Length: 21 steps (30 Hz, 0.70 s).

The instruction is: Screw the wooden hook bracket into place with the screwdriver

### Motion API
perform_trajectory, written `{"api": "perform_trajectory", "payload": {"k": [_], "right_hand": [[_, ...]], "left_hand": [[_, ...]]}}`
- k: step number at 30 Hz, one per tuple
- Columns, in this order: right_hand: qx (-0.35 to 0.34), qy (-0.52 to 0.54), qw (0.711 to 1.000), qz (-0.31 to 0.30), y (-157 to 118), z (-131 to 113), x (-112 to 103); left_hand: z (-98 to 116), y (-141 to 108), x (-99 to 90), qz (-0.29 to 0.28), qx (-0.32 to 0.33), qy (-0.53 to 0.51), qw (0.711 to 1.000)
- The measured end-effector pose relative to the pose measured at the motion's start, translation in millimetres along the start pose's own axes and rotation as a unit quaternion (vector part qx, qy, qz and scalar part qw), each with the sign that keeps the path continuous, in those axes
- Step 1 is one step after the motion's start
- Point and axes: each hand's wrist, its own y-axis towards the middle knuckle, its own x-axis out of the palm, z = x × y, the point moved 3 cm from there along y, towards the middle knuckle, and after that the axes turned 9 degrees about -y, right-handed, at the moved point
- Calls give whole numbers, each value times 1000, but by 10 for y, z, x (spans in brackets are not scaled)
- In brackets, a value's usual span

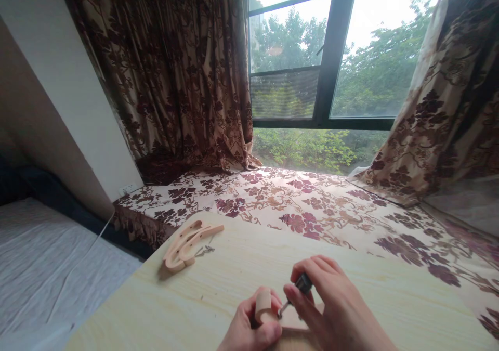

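Note:
My left hand (253,322) is closed around a pale wooden piece with a rounded, upright end (263,303), low in the view. In my right hand (327,299) is a screwdriver with a dark handle (303,283), gripped between thumb and fingers. Its metal shaft (286,306) slants down to the left, and the tip meets a small dark spot, seemingly a screw, beside the rounded end. A flat part of the wood (296,319) extends to the right under my right hand, which partly hides it.
Curved wooden pieces with holes (187,247) lie at the left of the light wooden table (241,257). Several small screws (205,250) are scattered by them. Beyond the table's far edge is a ledge with floral cloth (273,195), under a window. A bed (50,257) stands at the left.

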Motion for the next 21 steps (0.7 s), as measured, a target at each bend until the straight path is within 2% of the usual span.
{"api": "perform_trajectory", "payload": {"k": [11,14,17,21], "right_hand": [[-7,-12,1000,2,11,-23,17],[13,1,1000,-8,-30,0,62],[43,1,999,-23,-79,26,87],[31,-9,997,-70,-63,4,74]], "left_hand": [[-58,14,-21,16,-12,5,1000],[-51,13,-17,21,-8,1,1000],[-43,6,-8,26,0,-4,1000],[-48,2,-6,26,7,-4,1000]]}}
